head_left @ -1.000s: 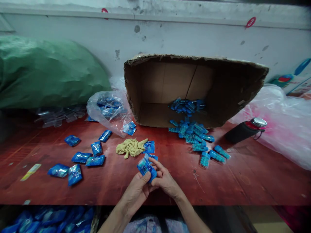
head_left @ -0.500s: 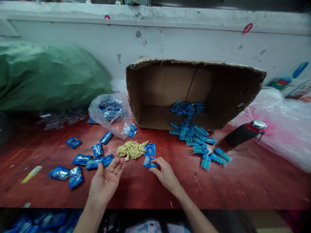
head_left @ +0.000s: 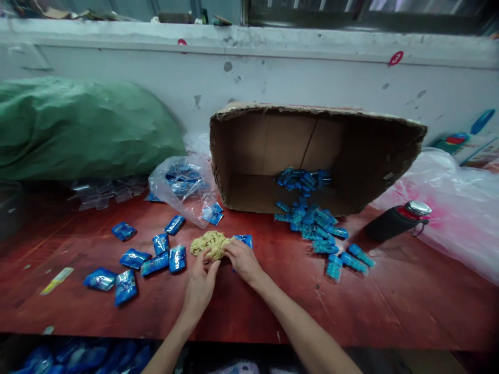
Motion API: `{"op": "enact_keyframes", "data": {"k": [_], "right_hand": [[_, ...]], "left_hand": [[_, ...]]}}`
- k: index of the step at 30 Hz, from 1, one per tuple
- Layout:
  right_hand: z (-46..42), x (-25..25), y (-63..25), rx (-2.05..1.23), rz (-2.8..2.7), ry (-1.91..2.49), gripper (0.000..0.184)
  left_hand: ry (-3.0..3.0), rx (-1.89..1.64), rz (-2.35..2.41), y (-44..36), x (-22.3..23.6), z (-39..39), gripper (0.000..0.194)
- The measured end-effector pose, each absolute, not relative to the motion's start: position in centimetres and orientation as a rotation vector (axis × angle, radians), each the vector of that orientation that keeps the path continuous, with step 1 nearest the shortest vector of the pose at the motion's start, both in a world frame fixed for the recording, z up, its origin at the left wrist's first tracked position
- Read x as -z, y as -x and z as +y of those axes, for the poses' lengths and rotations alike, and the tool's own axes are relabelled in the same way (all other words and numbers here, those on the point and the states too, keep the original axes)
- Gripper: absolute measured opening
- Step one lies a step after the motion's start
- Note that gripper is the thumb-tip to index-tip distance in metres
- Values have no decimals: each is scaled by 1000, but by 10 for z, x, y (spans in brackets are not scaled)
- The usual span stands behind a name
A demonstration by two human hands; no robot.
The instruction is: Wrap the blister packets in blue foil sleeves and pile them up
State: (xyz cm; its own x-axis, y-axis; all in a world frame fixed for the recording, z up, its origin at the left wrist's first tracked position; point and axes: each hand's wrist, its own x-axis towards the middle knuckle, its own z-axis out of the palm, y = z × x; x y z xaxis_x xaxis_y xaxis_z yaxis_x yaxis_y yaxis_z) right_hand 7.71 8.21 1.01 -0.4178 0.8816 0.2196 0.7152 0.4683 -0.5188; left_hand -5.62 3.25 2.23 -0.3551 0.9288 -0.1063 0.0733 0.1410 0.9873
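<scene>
Both of my hands are at a crumpled yellow bundle (head_left: 208, 242), which looks like soft cloth or rubber, on the red table. My left hand (head_left: 200, 283) has its fingers curled on the bundle's near edge, thumb beside them. From the right, my right hand (head_left: 244, 262) pinches the bundle's right end. A flat blue packet (head_left: 245, 239) shows partly behind my right hand, the rest hidden. Left of my hands lie several filled blue packets, the nearest being an upright-lying packet (head_left: 177, 259).
A cardboard box (head_left: 249, 195) lies on its side at the back, blue capsule-shaped containers (head_left: 307, 221) spilling out. A black bottle (head_left: 390, 223) leans at right beside clear plastic (head_left: 460, 202). At left are a green sack (head_left: 86, 130) and a plastic bag of blue packets (head_left: 159, 179).
My left hand was palm up and open; it has turned over and moved right onto the yellow bundle. My right hand has left a blue packet and moved up-left to the bundle.
</scene>
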Motion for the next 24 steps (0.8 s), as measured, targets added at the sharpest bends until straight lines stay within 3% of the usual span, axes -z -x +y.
{"op": "enact_keyframes", "data": {"k": [4, 9, 12, 15, 18, 24], "right_hand": [[58, -15, -113, -436, -2169, 1452, 22], [42, 4, -126, -309, -2104, 1778, 11], [41, 9, -123, -295, -2084, 1785, 16], [39, 2, -125, -323, -2036, 1736, 15], [31, -11, -125, -472, -1939, 1564, 15], [19, -16, -111, -1009, -1502, 1256, 15]], "left_hand": [[-1824, -1177, 1854, 57, -9, 44, 43], [-2098, -859, 1984, 56, 11, 67, 23], [-1985, -981, 1993, 53, 8, 67, 24], [-1719, -1222, 1877, 44, -4, 50, 39], [-1212, -1204, 1649, 29, -13, 30, 52], [-666, -1081, 1254, 9, -12, 18, 31]]}}
